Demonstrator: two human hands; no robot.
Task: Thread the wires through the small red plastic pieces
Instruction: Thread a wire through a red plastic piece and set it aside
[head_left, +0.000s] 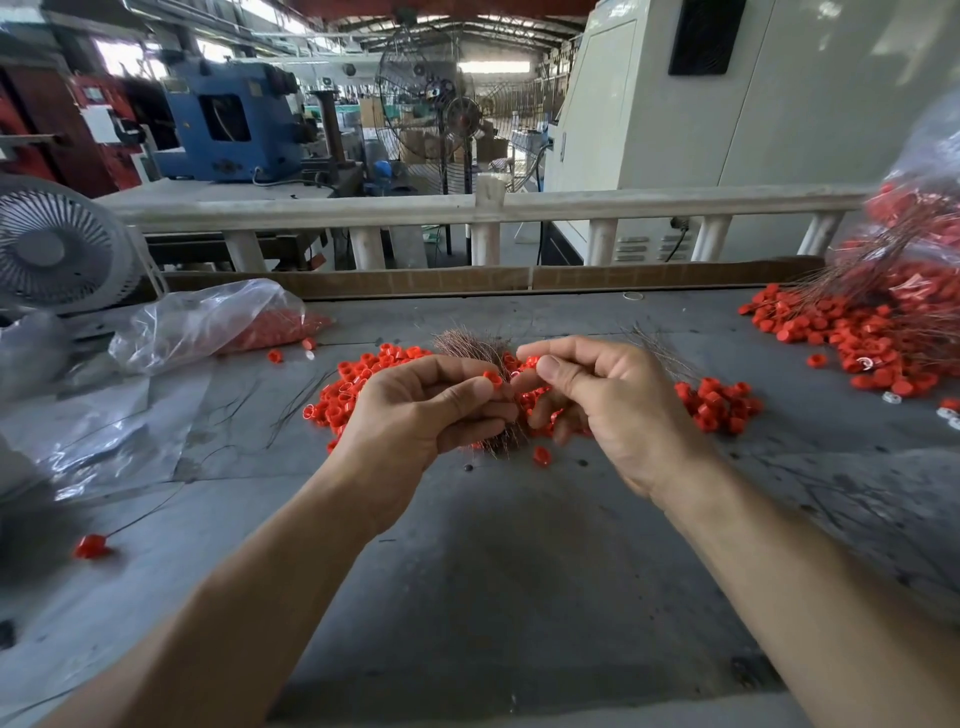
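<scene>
Red plastic, a single small ring (492, 378), sits pinched at the tips of the left hand (415, 410), its open end turned up and toward the right hand. The left thumb and forefinger are curled round it, and the lower fingers fold in over a bundle of thin copper-coloured wires (475, 347) whose long axis runs from near to far, the frayed far ends fanning out beyond the knuckles and the near ends poking out under the palm. The right hand (613, 400) is just beside the left, almost touching it, thumb and forefinger drawn together as if nipping something fine; whether a wire is actually between them I cannot tell, it is too thin to see. Its other fingers are loosely bent above the heap.

Under both hands lies a heap of red rings (358, 384), spreading left and right over the grey table (493, 571). One stray ring (542, 455) lies just near of the hands. A few loose dark wires (291, 410) lie to the left of the heap.

Far right, a bigger pile of rings with wires through them (852, 332) spills from a clear bag (924, 171). Far left, another clear bag (208, 322) holds more red pieces, beside a small grey fan (57, 244). Near left, one red piece on a wire (91, 546) lies alone.
</scene>
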